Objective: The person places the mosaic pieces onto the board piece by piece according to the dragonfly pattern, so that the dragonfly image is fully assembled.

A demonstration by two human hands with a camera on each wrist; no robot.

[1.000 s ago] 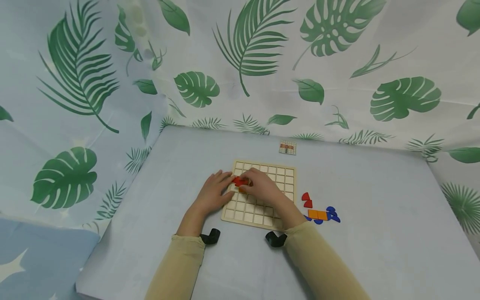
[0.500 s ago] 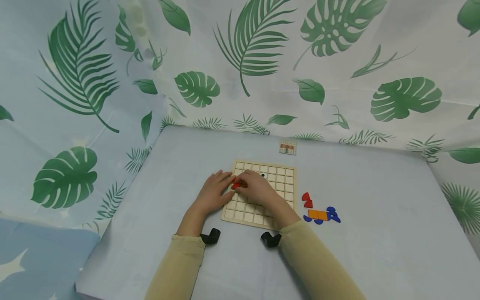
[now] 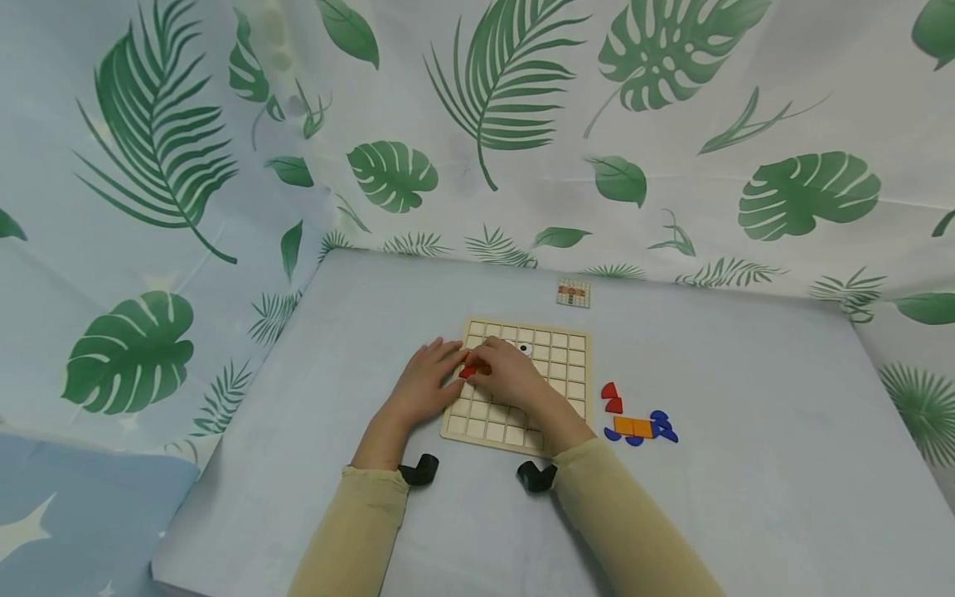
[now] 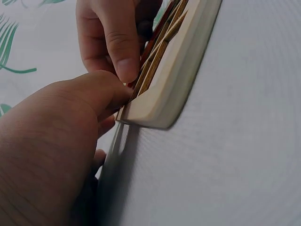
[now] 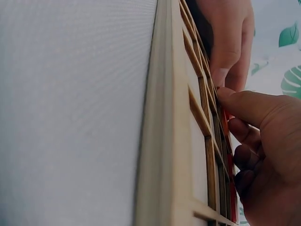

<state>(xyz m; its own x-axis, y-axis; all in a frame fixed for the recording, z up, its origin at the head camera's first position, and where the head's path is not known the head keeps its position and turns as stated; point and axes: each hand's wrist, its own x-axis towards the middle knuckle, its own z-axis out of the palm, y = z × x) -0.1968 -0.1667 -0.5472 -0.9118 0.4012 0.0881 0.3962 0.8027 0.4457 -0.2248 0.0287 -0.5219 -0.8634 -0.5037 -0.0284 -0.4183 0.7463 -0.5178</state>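
A wooden grid board [image 3: 477, 410] lies under both hands. At its left edge my left hand [image 3: 425, 383] rests with the fingers spread and the thumb apart, tips on the rim. My right hand [image 3: 511, 377] reaches over the upper left squares, its thumb and fingertips pinching a small red piece [image 3: 467, 372], mostly covered. In the right wrist view the thumb tip touches the grid, the other fingers curl, and more red [image 5: 232, 188] shows in the squares. Seen from the left wrist, both thumbs meet near the board's corner. A white piece with a black dot [image 3: 525, 348] sits near the top.
Right of the board lie two red quarter-round pieces [image 3: 609, 390], orange squares [image 3: 632, 427] and several blue rounded pieces [image 3: 660, 417]. A small patterned card [image 3: 573, 293] lies behind it. Black wrist cameras [image 3: 420, 471] stick out beside the sleeves. Leaf-printed cloth [image 3: 537, 207] walls the back and left.
My right hand has shifted slightly left and in over the red piece, uncovering the black-dotted piece and covering an orange bit seen earlier. The left hand stays put.
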